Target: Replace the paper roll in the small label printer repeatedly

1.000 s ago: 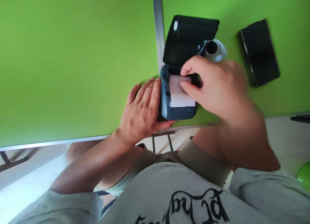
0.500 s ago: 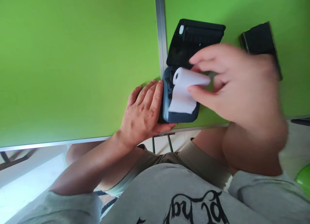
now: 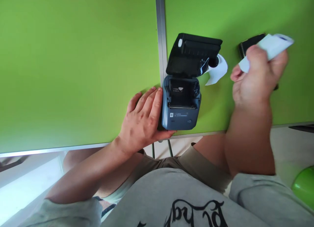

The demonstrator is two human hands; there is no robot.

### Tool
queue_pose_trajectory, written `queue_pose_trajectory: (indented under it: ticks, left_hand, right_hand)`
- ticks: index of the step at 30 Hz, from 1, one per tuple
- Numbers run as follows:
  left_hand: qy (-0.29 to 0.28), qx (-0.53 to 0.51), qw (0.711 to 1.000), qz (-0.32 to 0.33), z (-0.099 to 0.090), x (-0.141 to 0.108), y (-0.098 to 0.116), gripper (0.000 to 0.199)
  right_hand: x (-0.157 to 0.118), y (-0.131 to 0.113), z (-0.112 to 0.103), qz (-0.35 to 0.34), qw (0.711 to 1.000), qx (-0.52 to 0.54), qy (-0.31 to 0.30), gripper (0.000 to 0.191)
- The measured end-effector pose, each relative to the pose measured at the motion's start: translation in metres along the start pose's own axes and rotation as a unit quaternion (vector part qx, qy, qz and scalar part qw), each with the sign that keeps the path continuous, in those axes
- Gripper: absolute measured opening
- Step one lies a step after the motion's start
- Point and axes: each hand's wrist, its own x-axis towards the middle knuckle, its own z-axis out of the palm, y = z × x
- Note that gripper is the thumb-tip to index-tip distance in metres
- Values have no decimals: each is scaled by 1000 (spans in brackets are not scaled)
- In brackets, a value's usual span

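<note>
A small blue-grey portable thermal printer (image 3: 180, 119) lies at the table's front edge, its black lid (image 3: 193, 53) swung back and its paper bay bare inside. My left hand (image 3: 143, 115) grips the printer's left side, fingers along the flank and thumb at the front edge. Off to the right, my right hand (image 3: 257, 69) is closed around a white paper roll (image 3: 272, 47), raised above the table with a loose end sticking out. Beside the lid, another paper roll (image 3: 220, 69) with a dark core rests on the table, its tail curling forward.
A black box-like object (image 3: 251, 43) lies on the green table (image 3: 85, 63), partly hidden behind my right hand. A metal strip (image 3: 160, 33) divides the tabletop. My legs are under the front edge, and a green round object (image 3: 305, 186) shows at lower right.
My right hand has lifted the paper roll out of the printer and carried it right, uncovering the bay and the other roll. My left hand stays on the printer.
</note>
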Motion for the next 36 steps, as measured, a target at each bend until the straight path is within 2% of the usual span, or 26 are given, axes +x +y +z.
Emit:
queue_pose_trajectory:
  ticks: [2,5,9,12,19,21,23,25,26,29,30,32,34,36]
  left_hand:
    - [1,-2,1000,-1,0,0,0,106]
    - [-1,-10,1000,-4,-1,0,-1,106]
    - [-6,-18,1000,-6,0,-1,-1,105]
    - [-1,-18,1000,-5,1,0,-1,107]
    - [-9,-26,1000,-14,1,0,-1,106]
    - [-13,-26,999,-13,0,0,-1,106]
    - [-17,-25,999,-12,-1,0,-1,105]
    - [-16,-22,1000,-9,-1,0,-1,105]
    - [-14,-20,1000,-8,-1,1,-1,105]
    - [-10,-17,1000,-10,-1,2,0,106]
    - [-9,-15,1000,-10,-1,2,0,107]
    - [-10,-13,1000,-10,-1,2,0,107]
    - [-10,-12,1000,-10,0,2,0,107]
    - [-11,-11,1000,-12,0,2,0,107]
  right_hand:
    - [-9,-3,3,-73,996,-50,1,18]
    - [-16,-8,-2,-177,975,-135,-10,19]
    - [-12,-4,-10,-234,938,-258,3,17]
    - [-4,2,-12,-247,920,-303,-16,23]
    - [-2,2,-6,-211,935,-277,-73,35]
    - [-7,-3,-6,-241,934,-258,-51,41]
    - [-14,-8,-6,-307,929,-208,3,41]
    - [-25,-15,-5,-362,919,-149,40,30]
    - [-32,-19,-5,-372,918,-133,37,22]
    - [-52,-30,0,-374,907,-188,-31,10]
    - [-58,-34,2,-372,898,-226,-59,13]
    - [-66,-39,7,-356,885,-285,-98,31]
    - [-68,-40,10,-328,886,-304,-120,46]
    - [-65,-37,12,-312,896,-286,-135,48]
